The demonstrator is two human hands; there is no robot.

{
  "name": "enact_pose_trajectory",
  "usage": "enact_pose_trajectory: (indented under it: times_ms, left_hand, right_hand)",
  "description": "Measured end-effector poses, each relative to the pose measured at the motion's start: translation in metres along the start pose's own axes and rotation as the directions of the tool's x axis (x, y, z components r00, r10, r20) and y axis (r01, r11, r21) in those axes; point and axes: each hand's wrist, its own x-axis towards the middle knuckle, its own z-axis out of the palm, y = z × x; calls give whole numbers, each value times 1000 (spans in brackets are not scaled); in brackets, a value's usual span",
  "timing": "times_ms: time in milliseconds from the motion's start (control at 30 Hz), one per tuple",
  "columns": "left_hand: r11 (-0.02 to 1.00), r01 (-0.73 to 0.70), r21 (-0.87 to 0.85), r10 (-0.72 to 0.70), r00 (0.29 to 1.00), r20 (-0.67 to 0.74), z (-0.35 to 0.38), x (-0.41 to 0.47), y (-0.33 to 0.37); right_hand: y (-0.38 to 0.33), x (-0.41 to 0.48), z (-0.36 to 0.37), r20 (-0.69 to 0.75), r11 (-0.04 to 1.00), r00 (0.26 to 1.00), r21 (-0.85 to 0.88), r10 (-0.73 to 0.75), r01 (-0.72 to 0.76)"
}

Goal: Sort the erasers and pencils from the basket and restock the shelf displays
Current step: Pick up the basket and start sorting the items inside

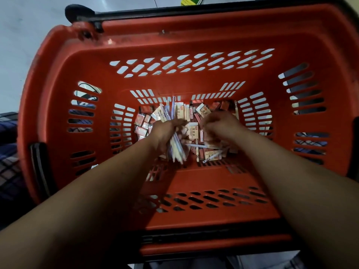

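Observation:
Both my arms reach down into a deep red plastic basket point(194, 39). My left hand point(165, 131) grips a bundle of pale pencils point(177, 150) that sticks out above and below the fist. My right hand point(219, 125) is blurred, with curled fingers down among the erasers; whether it holds anything is hidden. Small boxed erasers point(193, 130) in red-and-white wrappers cover the basket floor, with loose pencils point(212, 157) lying across them near the front.
The basket has slotted walls and a black handle point(81, 13) folded along its far rim. It stands on a pale tiled floor point(23, 45). A yellow-green packet point(191, 0) lies beyond the far rim. Dark checked cloth point(9, 162) shows at the left.

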Motion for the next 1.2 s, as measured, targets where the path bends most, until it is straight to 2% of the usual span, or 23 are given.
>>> enact_pose_trajectory:
  times_ms: [33,100,167,300,367,433,500,567,667,767,867,1033,1200]
  left_hand:
    - [999,7,32,-7,1000,-3,-3,1,0]
    - [993,-45,105,50,998,-47,-6,-1,2]
    - [978,-91,189,113,988,-107,-7,-1,2]
    - [957,-89,275,107,993,-52,-15,1,-3]
    - [919,-80,386,97,995,-24,-18,-1,-4]
    - [879,-92,467,120,992,-31,-16,-2,-5]
    - [874,-109,474,141,990,-31,-13,-2,-6]
    - [870,-91,484,100,995,7,-11,-2,-5]
    - [794,-70,604,25,996,83,-11,-4,-4]
    - [762,-76,643,1,993,116,-12,-5,-8]
    - [731,-63,680,-55,987,150,-8,-8,-13]
    - [795,12,607,-66,996,67,12,-8,-27]
    - [806,6,591,-8,1000,1,31,-9,-25]
  right_hand:
    - [8,-1,-5,-21,978,999,-205,-34,29]
    - [23,-5,-10,82,826,996,-557,-46,84]
    - [31,-11,-10,207,677,978,-719,-2,154]
    - [28,-12,2,316,428,948,-860,24,276]
    - [27,-10,9,366,294,930,-887,-18,355]
    - [29,-7,15,380,197,924,-903,-49,382]
    - [32,-5,20,372,118,925,-918,-73,379]
    - [33,-5,23,378,56,919,-921,-112,385]
    - [34,-5,25,362,85,920,-922,-149,377]
    - [36,-3,26,322,130,928,-928,-187,349]
    - [35,0,20,277,256,947,-915,-162,311]
    - [36,-1,-3,242,531,956,-795,-162,292]
    - [28,-4,-3,288,623,940,-706,-181,337]
